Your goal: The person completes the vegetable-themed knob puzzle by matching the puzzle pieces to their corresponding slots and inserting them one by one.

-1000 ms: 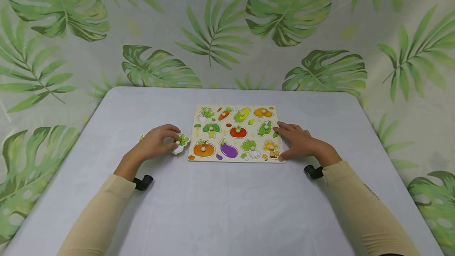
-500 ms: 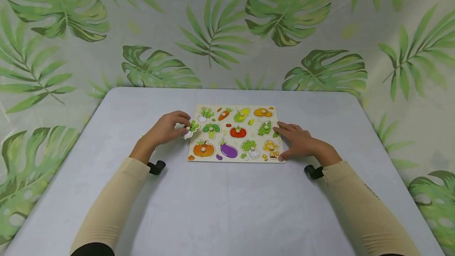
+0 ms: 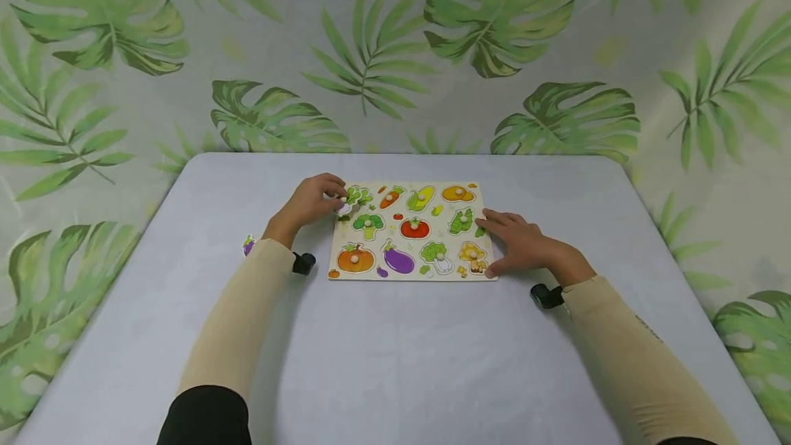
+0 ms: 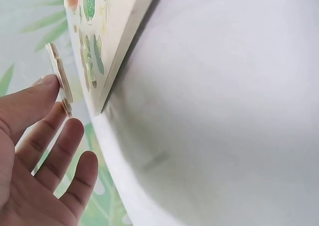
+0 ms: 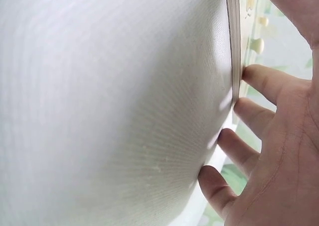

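My left hand (image 3: 309, 202) pinches a white turnip puzzle piece (image 3: 345, 209) with green leaves over the far left corner of a wooden vegetable puzzle board (image 3: 408, 198). In the left wrist view the turnip piece shows edge-on (image 4: 61, 75) between thumb and fingers, lifted off the board; the other fingers are spread. My right hand (image 3: 522, 242) rests at the board's right edge with fingers spread. The right wrist view shows its fingertips along the board's side (image 5: 235, 47). Pumpkin (image 3: 355, 259), tomato (image 3: 415, 229) and several other knobbed pieces lie in the board.
A purple eggplant piece (image 3: 248, 246) lies on the white table (image 3: 408, 349) left of the board, partly hidden by the left sleeve (image 3: 237, 314). A leaf-patterned cloth (image 3: 395, 53) hangs behind the table.
My left hand has carried the turnip piece from the table left of the board up and right to the board's far left corner. The right hand stays at the right edge.
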The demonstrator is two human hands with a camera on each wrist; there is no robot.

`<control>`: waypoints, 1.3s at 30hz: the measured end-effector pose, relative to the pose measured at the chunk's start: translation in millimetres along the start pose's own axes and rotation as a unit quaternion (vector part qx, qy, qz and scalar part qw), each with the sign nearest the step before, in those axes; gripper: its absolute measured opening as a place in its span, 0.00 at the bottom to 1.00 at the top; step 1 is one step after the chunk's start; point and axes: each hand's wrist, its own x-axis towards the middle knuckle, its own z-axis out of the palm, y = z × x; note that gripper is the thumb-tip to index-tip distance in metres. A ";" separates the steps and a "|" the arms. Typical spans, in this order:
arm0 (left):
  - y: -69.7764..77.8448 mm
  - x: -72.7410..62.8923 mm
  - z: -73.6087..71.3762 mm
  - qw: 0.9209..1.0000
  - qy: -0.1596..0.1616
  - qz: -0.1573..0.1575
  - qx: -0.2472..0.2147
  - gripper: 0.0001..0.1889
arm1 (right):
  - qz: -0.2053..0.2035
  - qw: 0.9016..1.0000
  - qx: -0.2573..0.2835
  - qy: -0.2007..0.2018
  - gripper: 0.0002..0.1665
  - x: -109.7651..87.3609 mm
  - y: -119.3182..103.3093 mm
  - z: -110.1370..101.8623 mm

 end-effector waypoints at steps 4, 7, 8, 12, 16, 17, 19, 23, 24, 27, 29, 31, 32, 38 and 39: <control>-0.8 10.8 4.4 1.000 -0.001 -0.014 -0.007 0.12 | 0.003 1.000 0.006 0.000 0.63 -0.6 0.8 0.0; 1.3 16.5 8.8 0.999 -0.007 -0.028 -0.014 0.13 | 0.006 1.000 0.008 0.000 0.63 -2.5 1.4 0.3; 2.2 18.2 10.3 0.999 -0.008 -0.032 -0.016 0.13 | 0.006 1.000 0.009 0.000 0.63 -3.3 1.4 0.0; 5.5 24.5 15.9 0.999 -0.013 -0.040 -0.011 0.13 | 0.006 1.000 0.006 0.004 0.62 -5.6 1.9 -1.3; 8.0 29.2 18.9 0.999 -0.013 -0.035 0.000 0.13 | 0.007 1.000 0.004 0.006 0.62 -6.0 1.2 -2.2; 8.3 30.0 19.4 0.999 -0.013 -0.034 0.003 0.13 | 0.007 1.000 0.002 0.006 0.63 -5.7 1.1 -2.1; 8.7 31.3 20.0 0.999 -0.013 -0.031 0.009 0.13 | 0.007 1.000 0.001 0.006 0.63 -5.2 1.0 -1.8; 8.1 32.4 20.0 0.999 -0.016 -0.034 0.014 0.13 | 0.003 1.000 0.002 0.011 0.63 -4.1 0.7 -1.3; 7.9 32.3 19.7 0.999 -0.018 -0.035 0.016 0.13 | 0.002 1.000 0.004 0.011 0.63 -4.0 0.5 -1.4; 8.0 31.5 18.1 0.999 -0.022 -0.037 0.020 0.13 | 0.000 1.000 0.008 0.009 0.63 -4.0 -0.2 -2.5; 8.0 31.0 16.8 0.999 -0.022 -0.035 0.022 0.13 | -0.002 1.000 0.008 0.009 0.63 -4.0 -0.9 -3.7; 7.4 30.9 15.5 0.999 -0.021 -0.034 0.023 0.12 | -0.006 1.000 0.005 0.011 0.62 -3.5 -1.4 -4.8; 6.7 30.9 14.9 0.999 -0.021 -0.035 0.022 0.12 | -0.007 1.000 0.005 0.012 0.62 -3.1 -1.6 -5.1; -1.0 33.9 15.8 0.998 -0.040 -0.016 0.046 0.13 | -0.003 1.000 0.018 0.003 0.62 -1.8 -3.5 -3.6; -2.2 34.5 16.6 0.998 -0.044 -0.011 0.054 0.13 | -0.001 1.000 0.020 0.000 0.62 -1.9 -3.7 -2.8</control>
